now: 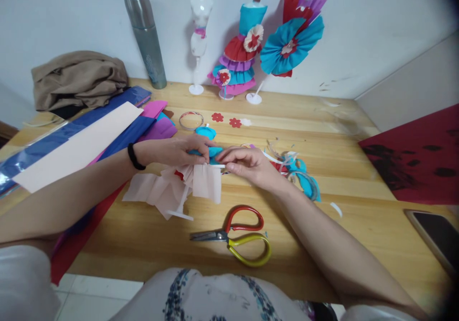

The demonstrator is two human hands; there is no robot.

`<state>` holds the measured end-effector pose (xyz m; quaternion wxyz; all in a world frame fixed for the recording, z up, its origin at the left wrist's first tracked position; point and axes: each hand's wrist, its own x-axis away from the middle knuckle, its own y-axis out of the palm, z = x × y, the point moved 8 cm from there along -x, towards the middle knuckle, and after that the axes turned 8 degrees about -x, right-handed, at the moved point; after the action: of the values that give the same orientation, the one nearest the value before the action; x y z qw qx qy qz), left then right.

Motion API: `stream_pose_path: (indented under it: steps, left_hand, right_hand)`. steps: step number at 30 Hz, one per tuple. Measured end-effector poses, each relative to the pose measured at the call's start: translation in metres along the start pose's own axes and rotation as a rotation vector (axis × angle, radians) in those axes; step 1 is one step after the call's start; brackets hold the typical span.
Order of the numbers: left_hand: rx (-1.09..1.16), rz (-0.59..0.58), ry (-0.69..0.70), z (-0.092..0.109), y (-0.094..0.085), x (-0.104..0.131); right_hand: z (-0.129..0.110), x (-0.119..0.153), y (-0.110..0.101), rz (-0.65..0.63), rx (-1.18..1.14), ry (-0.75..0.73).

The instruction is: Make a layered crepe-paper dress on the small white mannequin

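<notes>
Between my hands lies a small dress-form mannequin, tilted on the table with its white stand toward me. Blue crepe paper covers its upper part, and pale pink crepe paper hangs in ruffles below. My left hand is closed, its fingertips pinching the pale pink paper near the waist. From the other side, my right hand has its thumb and fingers pressed together at the edge of the blue paper. The fingers hide part of the waist. Scissors with one red and one yellow handle lie nearer to me.
Three mannequins on stands, one of them the bare white mannequin, line the wall beside a thermos. Folded crepe sheets and a brown cloth lie left. Paper scraps and tape, a phone and red paper flowers lie about.
</notes>
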<state>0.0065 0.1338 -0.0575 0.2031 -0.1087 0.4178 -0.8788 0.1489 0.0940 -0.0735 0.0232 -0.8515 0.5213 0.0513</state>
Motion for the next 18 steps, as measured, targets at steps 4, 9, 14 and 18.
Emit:
stream_pose_path:
  steps: [4, 9, 14, 18]
  left_hand:
    - [0.029, 0.028, -0.036, 0.002, -0.001, 0.001]
    - [0.028, 0.065, -0.089, 0.002, -0.005, 0.001]
    - [0.029, 0.038, -0.127, 0.003, -0.004, 0.002]
    - [0.02, 0.033, -0.144, 0.003, -0.002, 0.005]
  right_hand:
    - [-0.013, 0.003, 0.0, 0.063, 0.231, -0.02]
    - [-0.024, 0.007, 0.002, 0.149, 0.344, -0.043]
    - [-0.032, 0.011, 0.007, 0.175, 0.38, -0.086]
    - [-0.044, 0.015, 0.014, 0.165, 0.446, -0.155]
